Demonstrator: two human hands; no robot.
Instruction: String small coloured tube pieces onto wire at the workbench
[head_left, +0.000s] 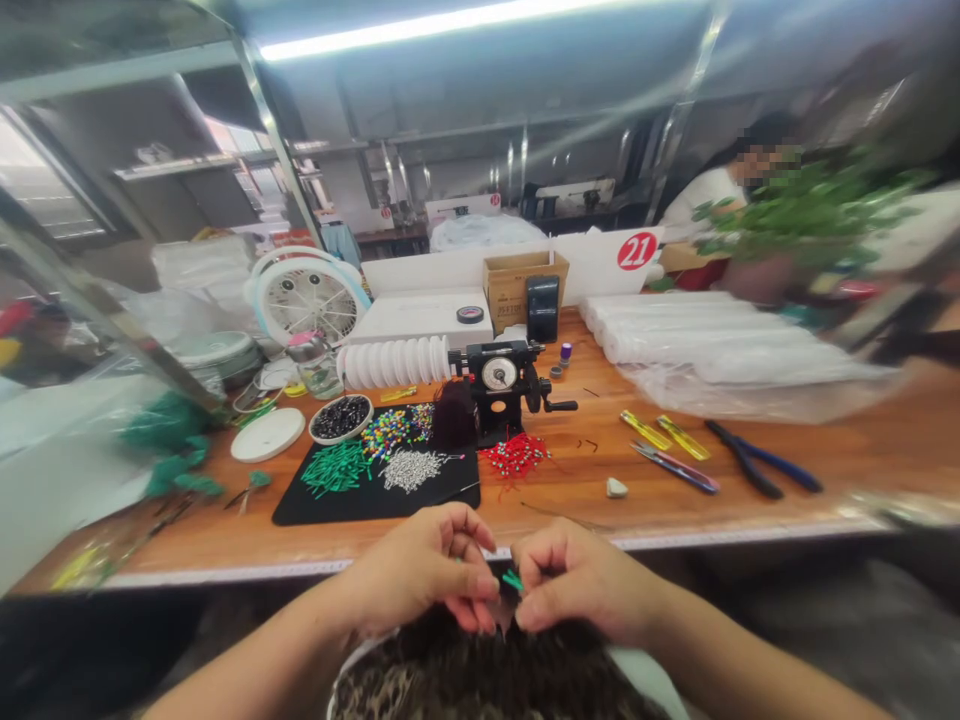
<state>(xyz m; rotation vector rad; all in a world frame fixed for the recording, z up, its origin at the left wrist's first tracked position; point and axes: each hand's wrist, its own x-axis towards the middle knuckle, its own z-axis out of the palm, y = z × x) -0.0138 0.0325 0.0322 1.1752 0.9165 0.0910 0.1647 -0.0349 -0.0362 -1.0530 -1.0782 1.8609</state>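
Observation:
Both hands are raised close together in front of the table's near edge, above patterned dark cloth (465, 680). My left hand (435, 570) has its fingers curled and thumb pressed in; what it pinches is too small to make out. My right hand (577, 580) is closed in a pinch beside a small green piece (513, 579), which sticks out from its fingertips toward the left hand. On the black mat (300, 508) beyond lie green pieces (335, 468), silvery beads (411, 470) and multicoloured beads (387, 433). Red pieces with beads (517, 455) lie to the mat's right.
A hand-crank winding machine (501, 377) stands behind the mat, near a bowl of black beads (341, 418). Tweezers (675, 467), pliers (757, 462) and wrapped white rolls (712, 340) lie at right. A fan (311, 297) stands back left; a person (701, 200) sits back right.

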